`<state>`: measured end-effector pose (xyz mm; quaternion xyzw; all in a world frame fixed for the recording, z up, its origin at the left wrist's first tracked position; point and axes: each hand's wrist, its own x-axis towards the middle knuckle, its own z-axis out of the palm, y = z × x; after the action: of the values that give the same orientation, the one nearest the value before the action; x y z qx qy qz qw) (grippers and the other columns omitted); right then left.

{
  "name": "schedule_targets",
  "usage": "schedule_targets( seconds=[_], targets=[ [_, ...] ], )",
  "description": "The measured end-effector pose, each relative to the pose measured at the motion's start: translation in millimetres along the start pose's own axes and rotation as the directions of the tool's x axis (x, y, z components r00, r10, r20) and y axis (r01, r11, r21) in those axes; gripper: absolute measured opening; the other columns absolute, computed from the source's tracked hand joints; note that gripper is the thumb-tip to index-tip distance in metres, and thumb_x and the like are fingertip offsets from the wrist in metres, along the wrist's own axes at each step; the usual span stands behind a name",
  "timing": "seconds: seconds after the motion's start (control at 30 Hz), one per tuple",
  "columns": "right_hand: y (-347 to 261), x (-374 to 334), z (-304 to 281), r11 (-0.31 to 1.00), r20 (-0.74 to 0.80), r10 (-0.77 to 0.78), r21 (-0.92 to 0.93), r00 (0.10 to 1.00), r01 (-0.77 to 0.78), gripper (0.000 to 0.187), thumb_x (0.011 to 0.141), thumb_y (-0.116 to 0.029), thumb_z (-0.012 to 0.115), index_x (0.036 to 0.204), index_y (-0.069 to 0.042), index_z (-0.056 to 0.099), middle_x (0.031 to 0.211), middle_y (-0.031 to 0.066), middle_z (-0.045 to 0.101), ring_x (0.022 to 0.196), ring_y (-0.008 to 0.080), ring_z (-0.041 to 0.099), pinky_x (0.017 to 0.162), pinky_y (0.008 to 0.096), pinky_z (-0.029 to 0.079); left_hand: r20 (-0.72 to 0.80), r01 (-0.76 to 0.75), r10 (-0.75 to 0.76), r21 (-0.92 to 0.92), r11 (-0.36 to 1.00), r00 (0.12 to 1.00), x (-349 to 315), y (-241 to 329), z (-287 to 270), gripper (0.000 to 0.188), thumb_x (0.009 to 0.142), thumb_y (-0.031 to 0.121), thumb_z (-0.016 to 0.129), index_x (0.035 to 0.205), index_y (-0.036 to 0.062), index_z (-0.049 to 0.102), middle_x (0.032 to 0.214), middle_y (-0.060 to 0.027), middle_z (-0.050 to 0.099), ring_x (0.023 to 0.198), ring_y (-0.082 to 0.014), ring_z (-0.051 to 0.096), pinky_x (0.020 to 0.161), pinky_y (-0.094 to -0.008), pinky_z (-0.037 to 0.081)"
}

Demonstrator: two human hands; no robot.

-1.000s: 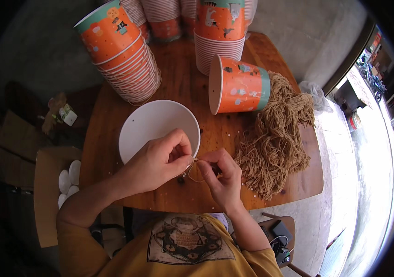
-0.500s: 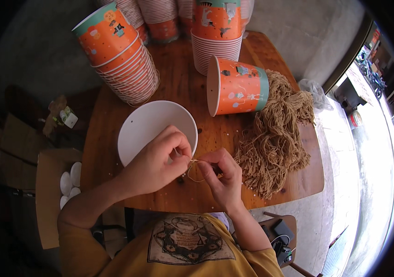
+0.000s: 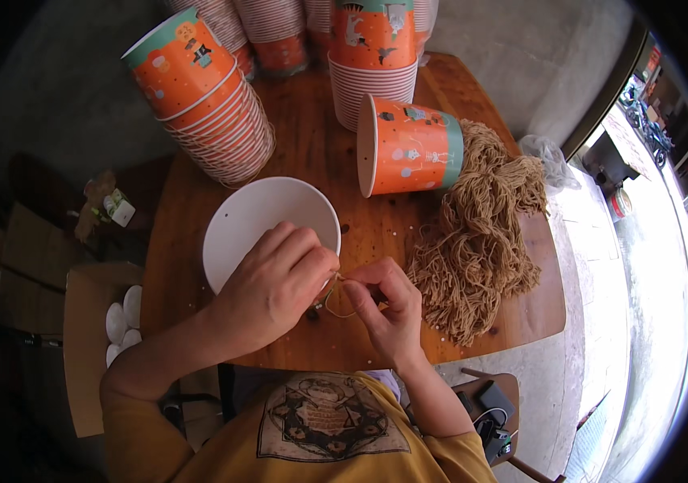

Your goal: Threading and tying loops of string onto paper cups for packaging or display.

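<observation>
My left hand (image 3: 278,278) is closed in front of the white paper bucket (image 3: 235,221), its back turned up and its fingertips curled out of sight. Beside it, my right hand (image 3: 386,302) pinches a thin tan cord (image 3: 332,309) between thumb and forefinger. A small loop of this cord hangs between the two hands, next to the bucket's right rim. Both hands meet at the cord. The bucket stands mouth up, and a small dark hole shows in its inner wall.
An orange bucket (image 3: 408,149) lies on its side against a heap of tan cords (image 3: 481,241). Stacks of orange buckets (image 3: 199,88) stand farther back on the wooden table (image 3: 303,133). A cardboard box (image 3: 86,346) with white cups is at the left, a stool (image 3: 505,394) at the lower right.
My left hand has rolled over so that its back faces up and its fingertips are hidden. The right hand keeps its pinch in nearly the same place.
</observation>
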<state>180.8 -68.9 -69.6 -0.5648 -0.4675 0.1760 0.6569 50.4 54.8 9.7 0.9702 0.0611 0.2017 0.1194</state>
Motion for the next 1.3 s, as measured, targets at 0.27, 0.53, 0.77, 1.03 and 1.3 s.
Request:
schedule_targets(
  seconds=[0.27,0.53,0.77,1.03,1.3],
  targets=[
    [1,0,0,1.0,-0.004,0.013,-0.003,1.0,-0.013,0.006,0.087,0.0,0.068,0.09,-0.001,0.063,0.082,0.004,0.058,0.067,0.0091,0.055,0.059,0.0215,0.043,0.023,0.228,-0.243,-0.439,0.869,0.97,1,-5,3,0.011,0.083,-0.001,0.063,0.089,0.0028,0.054,0.091,-0.0087,0.052,0.087,-0.0247,0.055,0.076,-0.0344,0.046],
    [0,0,0,0.999,-0.003,0.042,0.026,0.999,-0.041,0.013,0.085,-0.003,0.071,0.097,-0.004,0.066,0.08,0.0046,0.059,0.061,0.0102,0.054,0.054,0.0248,0.045,0.1,0.28,-0.267,-0.51,0.813,0.959,1,-4,2,0.009,0.085,-0.003,0.059,0.092,0.0016,0.055,0.094,-0.0064,0.053,0.089,-0.0179,0.055,0.081,-0.03,0.046],
    [-8,7,5,0.98,-0.046,-0.006,-0.198,0.999,-0.003,0.02,0.081,-0.01,0.077,0.098,-0.005,0.067,0.072,0.0053,0.054,0.056,0.0111,0.046,0.052,0.0265,0.041,0.004,0.181,-0.19,-0.332,0.926,0.982,-1,-4,8,0.013,0.083,-0.004,0.063,0.092,0.0022,0.055,0.094,-0.0096,0.054,0.089,-0.0252,0.057,0.079,-0.0344,0.047],
    [-15,6,4,0.932,-0.057,-0.106,-0.354,0.993,0.079,0.018,0.08,-0.009,0.078,0.093,-0.008,0.067,0.072,0.0064,0.059,0.055,0.0204,0.057,0.05,0.0329,0.047,-0.065,0.115,-0.134,-0.241,0.964,0.989,-1,-4,9,0.015,0.083,-0.004,0.065,0.092,0.0024,0.055,0.093,-0.0113,0.053,0.09,-0.0299,0.056,0.078,-0.0372,0.046],
    [-14,6,7,0.914,-0.049,-0.141,-0.389,0.989,0.111,0.018,0.079,-0.005,0.074,0.091,-0.008,0.063,0.071,0.0072,0.059,0.057,0.0229,0.06,0.051,0.035,0.048,-0.068,0.105,-0.124,-0.235,0.966,0.99,-3,-2,8,0.015,0.083,-0.006,0.061,0.091,0.0022,0.052,0.092,-0.0123,0.053,0.088,-0.0311,0.055,0.077,-0.0393,0.045]
  ],
)
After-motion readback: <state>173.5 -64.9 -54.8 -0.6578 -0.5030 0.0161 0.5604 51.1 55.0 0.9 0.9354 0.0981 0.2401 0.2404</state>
